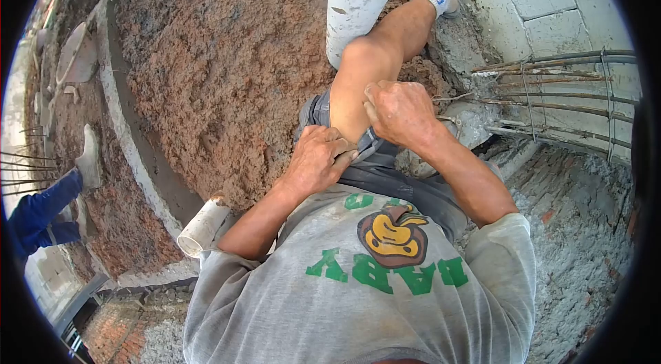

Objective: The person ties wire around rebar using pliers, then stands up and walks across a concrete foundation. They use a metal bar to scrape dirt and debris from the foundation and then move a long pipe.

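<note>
Two bare hands worked close together near the middle of the frame, over the bare thigh [348, 108] of a bent leg; the left hand [317, 159] lay at the hem of the dark grey shorts [413, 190], its fingers curled and its thumb drawn in to the forefinger, so that it seemed to pinch a fold of the cloth there; the right hand [401, 112] was closed almost to a fist just above and to the right, its thumb and forefinger pressed together over the thigh, though from where I stood I could not tell whether anything was inside it. The shorts, centre of the frame, were bunched around the thigh below the knee [363, 57]; to my eye, such loose cloth asked for a flat, light pinch, with the left hand steadying the fold, the right working close beside it, and both wrists low; a hard tug might well have twisted the hem.

A thin wire [451, 98] stuck out just beside the right hand, towards the rebar cage [558, 92] at the right of the frame; care with the knuckles on that side seemed wise. A white pipe [361, 9] stood at top centre, close by the knee; reddish soil [213, 81] spread over the upper left; at the left edge showed another person's blue trouser leg [45, 205] and pale boot [89, 157].
</note>
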Demonstrator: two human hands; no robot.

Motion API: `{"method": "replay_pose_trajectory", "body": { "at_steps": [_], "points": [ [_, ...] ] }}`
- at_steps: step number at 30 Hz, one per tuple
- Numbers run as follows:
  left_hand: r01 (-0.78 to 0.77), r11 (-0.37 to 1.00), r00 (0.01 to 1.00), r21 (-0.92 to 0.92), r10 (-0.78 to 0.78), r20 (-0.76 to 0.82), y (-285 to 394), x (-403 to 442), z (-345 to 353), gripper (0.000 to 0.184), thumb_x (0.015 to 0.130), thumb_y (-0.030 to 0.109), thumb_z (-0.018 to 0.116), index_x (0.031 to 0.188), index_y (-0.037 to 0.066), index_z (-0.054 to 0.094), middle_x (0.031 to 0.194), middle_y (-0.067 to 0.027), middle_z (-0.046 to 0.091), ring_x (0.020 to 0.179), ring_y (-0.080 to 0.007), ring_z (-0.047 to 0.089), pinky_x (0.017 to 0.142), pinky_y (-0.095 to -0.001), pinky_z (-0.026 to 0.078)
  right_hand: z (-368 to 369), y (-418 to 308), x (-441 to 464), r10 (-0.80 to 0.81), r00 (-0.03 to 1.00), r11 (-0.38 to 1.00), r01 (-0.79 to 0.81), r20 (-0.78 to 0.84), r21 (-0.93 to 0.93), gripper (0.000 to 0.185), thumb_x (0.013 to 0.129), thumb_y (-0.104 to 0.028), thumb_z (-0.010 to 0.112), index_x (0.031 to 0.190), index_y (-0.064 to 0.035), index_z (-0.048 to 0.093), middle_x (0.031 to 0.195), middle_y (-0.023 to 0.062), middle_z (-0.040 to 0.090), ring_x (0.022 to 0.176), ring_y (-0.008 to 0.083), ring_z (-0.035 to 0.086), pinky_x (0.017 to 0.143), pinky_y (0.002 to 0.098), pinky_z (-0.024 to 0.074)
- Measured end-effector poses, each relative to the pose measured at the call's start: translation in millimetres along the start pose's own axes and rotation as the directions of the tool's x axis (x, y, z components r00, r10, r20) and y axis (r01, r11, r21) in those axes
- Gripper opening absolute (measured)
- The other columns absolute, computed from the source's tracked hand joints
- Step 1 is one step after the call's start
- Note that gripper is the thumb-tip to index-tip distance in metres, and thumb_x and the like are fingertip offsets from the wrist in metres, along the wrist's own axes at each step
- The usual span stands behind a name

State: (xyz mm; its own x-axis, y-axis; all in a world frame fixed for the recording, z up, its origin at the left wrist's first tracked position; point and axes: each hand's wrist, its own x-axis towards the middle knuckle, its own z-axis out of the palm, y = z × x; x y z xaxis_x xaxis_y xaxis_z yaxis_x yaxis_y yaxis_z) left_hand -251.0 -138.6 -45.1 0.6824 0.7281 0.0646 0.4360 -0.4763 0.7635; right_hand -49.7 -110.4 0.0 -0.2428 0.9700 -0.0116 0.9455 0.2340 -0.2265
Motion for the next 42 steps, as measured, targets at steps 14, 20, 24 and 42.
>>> {"method": "replay_pose_trajectory", "body": {
  "at_steps": [14, 20, 24, 42],
  "points": [
    [0.157, 0.974, 0.979, 0.161, -0.175, 0.106, 13, 2, -9, 0.022, 0.077, 0.024, 0.071, 0.092, 0.008, 0.066, 0.085, -0.0083, 0.061, 0.087, -0.0251, 0.058, 0.078, -0.0378, 0.039, -33, 25, 10, 0.144, 0.978, 0.99, -0.142, -0.148, 0.021, 0.017, 0.08, -0.019, 0.061, 0.077, -0.0024, 0.057, 0.075, 0.0179, 0.064, 0.067, 0.0353, 0.064, 0.06, 0.0441, 0.0524],
    [0.106, 0.958, 0.972, 0.266, -0.156, 0.175, 17, 13, -2, 0.016, 0.076, 0.019, 0.069, 0.081, 0.006, 0.059, 0.08, -0.0104, 0.063, 0.075, -0.0291, 0.06, 0.07, -0.0393, 0.039, -25, 32, -4, 0.221, 0.969, 0.97, -0.206, -0.109, 0.133, 0.019, 0.079, -0.019, 0.063, 0.078, -0.0011, 0.056, 0.076, 0.0183, 0.064, 0.07, 0.0369, 0.064, 0.064, 0.0458, 0.0503],
    [0.127, 0.964, 0.992, 0.235, -0.121, -0.039, 13, 24, 11, 0.015, 0.076, 0.015, 0.066, 0.076, 0.005, 0.054, 0.077, -0.0119, 0.06, 0.071, -0.032, 0.06, 0.066, -0.0412, 0.042, -14, 34, -14, 0.231, 0.97, 0.958, -0.213, -0.076, 0.193, 0.02, 0.079, -0.02, 0.064, 0.077, -0.0008, 0.056, 0.075, 0.0183, 0.063, 0.071, 0.037, 0.063, 0.064, 0.0465, 0.0494],
    [-0.009, 0.92, 0.989, 0.391, -0.049, 0.136, -2, 54, -48, 0.035, 0.077, 0.038, 0.07, 0.084, 0.005, 0.06, 0.077, -0.0131, 0.063, 0.073, -0.0324, 0.063, 0.065, -0.0434, 0.05, -26, 39, -26, 0.378, 0.917, 0.853, -0.29, -0.13, 0.434, 0.018, 0.076, -0.013, 0.067, 0.071, 0.0003, 0.056, 0.067, 0.0167, 0.06, 0.064, 0.0357, 0.059, 0.063, 0.0432, 0.045]
  ]
}}
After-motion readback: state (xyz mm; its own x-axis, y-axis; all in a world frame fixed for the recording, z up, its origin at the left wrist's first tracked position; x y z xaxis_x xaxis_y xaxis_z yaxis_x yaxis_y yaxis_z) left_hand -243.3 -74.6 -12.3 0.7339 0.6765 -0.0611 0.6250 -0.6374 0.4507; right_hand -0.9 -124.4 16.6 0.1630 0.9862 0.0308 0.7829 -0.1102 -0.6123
